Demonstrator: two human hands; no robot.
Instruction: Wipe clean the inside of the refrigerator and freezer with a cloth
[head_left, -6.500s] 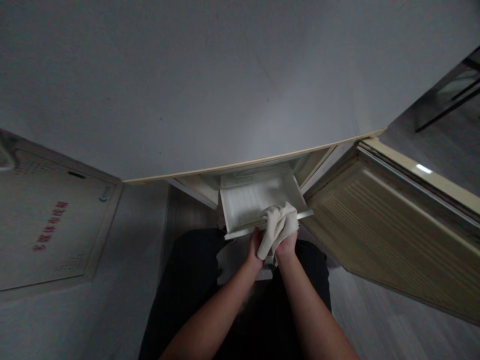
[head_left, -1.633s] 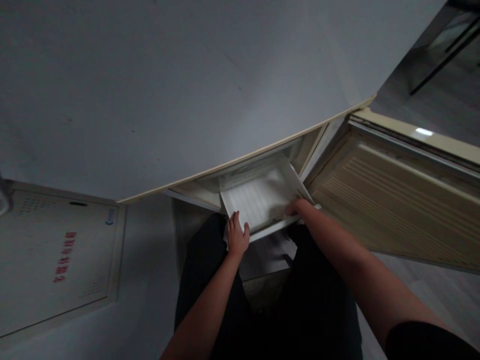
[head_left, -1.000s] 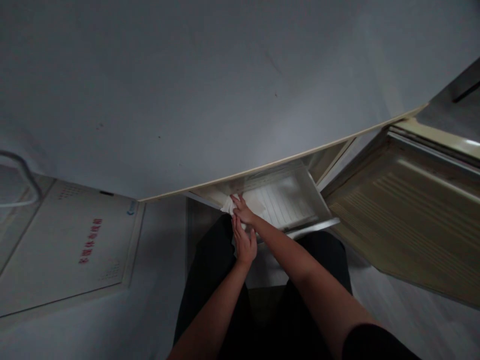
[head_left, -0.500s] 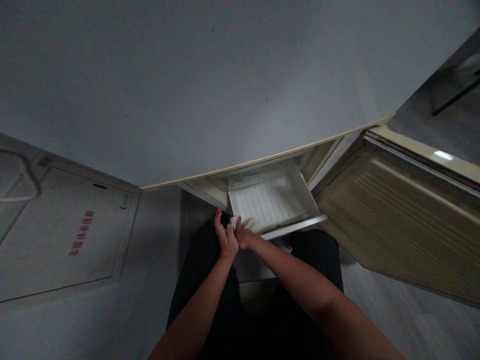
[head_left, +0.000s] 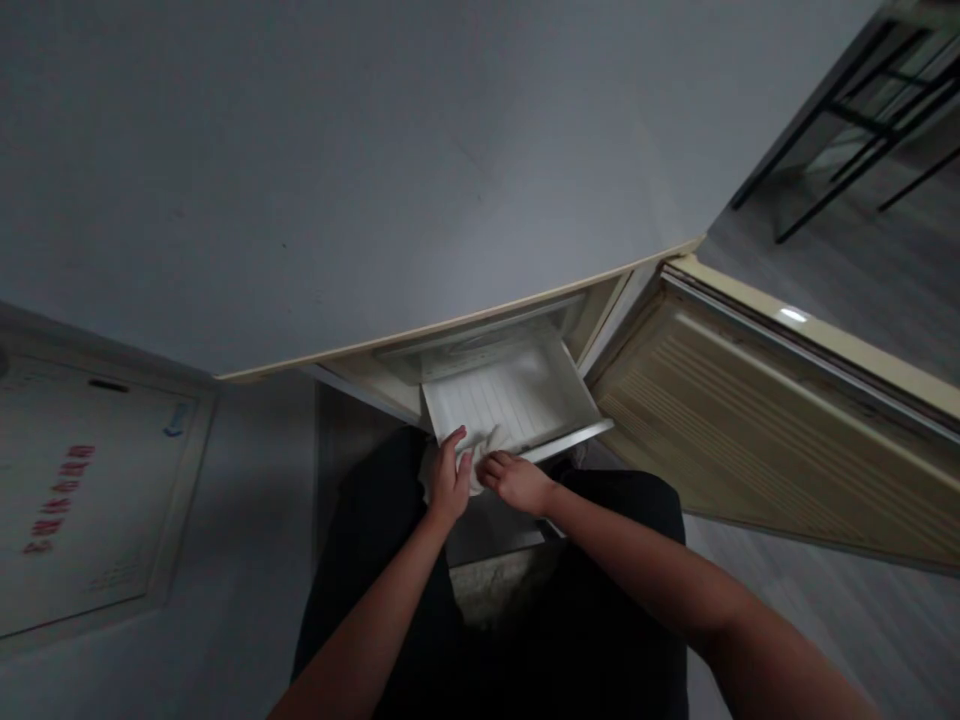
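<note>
A pale, crumpled cloth [head_left: 480, 478] lies bunched at the front left corner of a pulled-out white drawer [head_left: 517, 390]. My right hand [head_left: 521, 482] grips the cloth with curled fingers, close to the drawer's front edge. On the other side my left hand [head_left: 450, 485] holds the cloth's left part, its thumb and fingers pointing up by the drawer's corner. Cloth shows on both sides of that hand. Ridges run along the drawer's bare floor. The left palm's underside is hidden.
The cream appliance door [head_left: 780, 420] stands swung out at the right. Above the drawer is a wide grey surface [head_left: 420, 180]. A wall panel with red lettering [head_left: 97, 500] is at the left; a black-legged stand [head_left: 855, 120] is at the far right. My knees flank the drawer.
My hands have moved apart, and more of the cloth shows between them. The right hand now lies knuckles up on the cloth. The view has turned right.
</note>
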